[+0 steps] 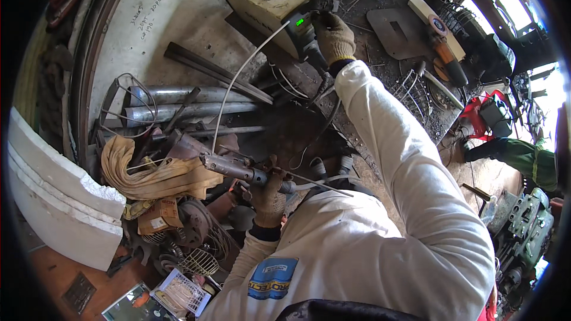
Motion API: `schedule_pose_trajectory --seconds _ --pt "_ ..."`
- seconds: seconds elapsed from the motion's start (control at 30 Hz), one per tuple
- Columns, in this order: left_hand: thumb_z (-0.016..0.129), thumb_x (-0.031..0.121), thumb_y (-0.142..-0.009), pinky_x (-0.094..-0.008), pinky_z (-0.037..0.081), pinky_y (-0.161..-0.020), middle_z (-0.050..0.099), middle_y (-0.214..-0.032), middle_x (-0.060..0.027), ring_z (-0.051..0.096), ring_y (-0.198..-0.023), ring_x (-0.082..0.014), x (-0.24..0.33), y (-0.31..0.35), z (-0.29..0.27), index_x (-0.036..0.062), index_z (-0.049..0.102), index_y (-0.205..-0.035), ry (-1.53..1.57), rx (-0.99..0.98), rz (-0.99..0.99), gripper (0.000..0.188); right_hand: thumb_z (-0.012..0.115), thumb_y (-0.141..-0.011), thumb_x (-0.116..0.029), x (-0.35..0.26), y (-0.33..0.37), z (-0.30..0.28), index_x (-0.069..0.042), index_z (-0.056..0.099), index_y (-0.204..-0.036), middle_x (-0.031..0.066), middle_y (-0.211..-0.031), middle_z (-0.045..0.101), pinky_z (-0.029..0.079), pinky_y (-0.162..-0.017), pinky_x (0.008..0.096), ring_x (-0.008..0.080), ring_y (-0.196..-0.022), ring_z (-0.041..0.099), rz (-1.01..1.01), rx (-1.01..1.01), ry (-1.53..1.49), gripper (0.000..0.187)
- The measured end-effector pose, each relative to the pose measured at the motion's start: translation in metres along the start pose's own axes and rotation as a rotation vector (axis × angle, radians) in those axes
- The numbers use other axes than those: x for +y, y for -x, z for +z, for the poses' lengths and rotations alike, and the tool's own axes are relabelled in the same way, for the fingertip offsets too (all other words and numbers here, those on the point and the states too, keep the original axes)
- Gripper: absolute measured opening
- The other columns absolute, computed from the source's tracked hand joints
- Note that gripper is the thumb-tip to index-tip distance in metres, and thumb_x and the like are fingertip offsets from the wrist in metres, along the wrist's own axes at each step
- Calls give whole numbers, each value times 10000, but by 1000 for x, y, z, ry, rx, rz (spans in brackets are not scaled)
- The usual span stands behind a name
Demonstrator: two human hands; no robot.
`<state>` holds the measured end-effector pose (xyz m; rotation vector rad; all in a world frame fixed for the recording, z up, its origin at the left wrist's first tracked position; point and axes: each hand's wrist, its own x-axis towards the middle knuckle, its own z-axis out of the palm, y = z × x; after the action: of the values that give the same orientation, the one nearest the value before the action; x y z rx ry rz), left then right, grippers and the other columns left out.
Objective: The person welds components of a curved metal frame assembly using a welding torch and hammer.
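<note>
My left hand (269, 201), in a knitted work glove, grips a welding electrode holder (235, 168) low in front of my body. A cable (318, 183) trails from the holder's rear to the right. From its front end a thin, pale, curved welding rod (233, 80) reaches up, its far end overlapping the welding machine (256, 1) in view. That machine is a worn cream box with a dark front and a lit green display (300, 22). My right hand (334, 37), also gloved, is stretched out to the front panel, fingers curled there; what they pinch is hidden.
An angle grinder (447, 56), a hammer (439, 86) and a slotted steel plate (394, 34) lie on the cluttered bench at right. Metal pipes (196, 112) and a bundled tan cloth (148, 172) are at left. Another person's green-clad leg (517, 157) shows at far right.
</note>
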<state>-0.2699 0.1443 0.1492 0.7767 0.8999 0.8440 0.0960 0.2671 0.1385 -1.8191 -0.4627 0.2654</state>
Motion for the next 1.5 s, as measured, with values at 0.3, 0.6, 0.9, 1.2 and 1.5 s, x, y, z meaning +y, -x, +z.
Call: schedule_pose_trajectory --seconds 0.3,0.6,0.9,1.2,1.5 --pt "741 73 -914 -328 530 -738 640 -988 -26 628 -839 -137 -17 3 -26 76 638 -1268 -305 20 115 368 687 -921 -522 -9 -9 -6 -179 766 -1175 130 -1141 758 538 -946 394 324 -1106 710 49 -42 160 434" --pt "742 31 -928 -336 587 -842 606 -1353 -156 662 -1029 -231 -33 -2 -54 148 689 -1313 -232 -57 70 406 660 -940 -509 1 -16 -6 -206 739 -1243 113 -1188 750 527 -986 395 313 -1154 691 41 -55 230 436" --pt "728 23 -937 -361 589 -867 589 -1391 -178 652 -1101 -248 -30 2 -55 138 672 -1357 -322 -135 168 439 636 -952 -463 4 -18 -7 -239 744 -1239 83 -1198 753 528 -988 391 286 -1161 693 -33 -109 173 379" --pt "682 -1 -970 -365 596 -873 580 -1364 -139 626 -1067 -199 -22 3 -45 48 641 -1368 -368 -170 255 404 637 -960 -455 12 -24 -3 -241 747 -1233 69 -1187 759 528 -976 378 268 -1150 700 -49 -118 172 365" --pt "705 69 -913 -313 518 -783 628 -1034 -20 598 -863 -129 -17 3 -30 57 667 -1282 -231 17 106 371 649 -961 -472 3 -23 -9 -238 742 -1250 65 -1201 758 521 -990 364 254 -1160 699 -11 -141 227 384"
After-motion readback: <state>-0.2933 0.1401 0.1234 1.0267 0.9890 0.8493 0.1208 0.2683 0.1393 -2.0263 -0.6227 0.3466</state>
